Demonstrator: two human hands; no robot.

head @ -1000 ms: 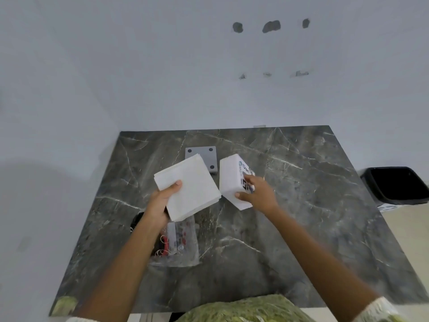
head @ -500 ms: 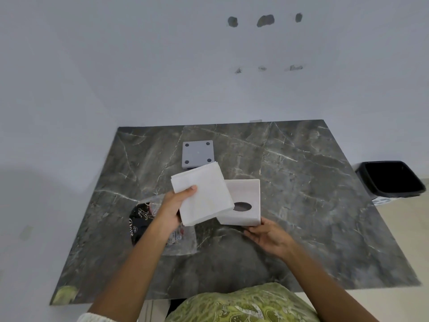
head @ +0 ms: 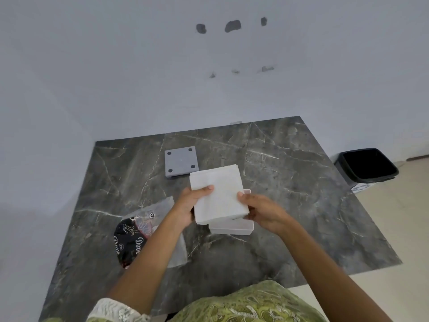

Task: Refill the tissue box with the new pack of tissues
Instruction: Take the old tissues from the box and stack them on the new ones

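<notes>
A white stack of tissues (head: 218, 194) is held over the white tissue box (head: 232, 228), which lies on the dark marble table (head: 290, 182) with most of it hidden under the stack. My left hand (head: 189, 203) grips the stack's left edge, thumb on top. My right hand (head: 262, 211) grips its right edge, with the fingers down by the box. I cannot tell whether the stack touches the box. The grey square base plate (head: 181, 161) of the box lies apart, just behind the stack.
The torn clear and black tissue wrapper (head: 139, 231) lies on the table under my left forearm. A black waste bin (head: 366, 166) stands on the floor off the table's right side. A white wall runs close behind the table.
The box went from my right hand onto the table, hole side up at first. My left hand brought the stack over it, and my right hand has now taken the stack's right edge.
</notes>
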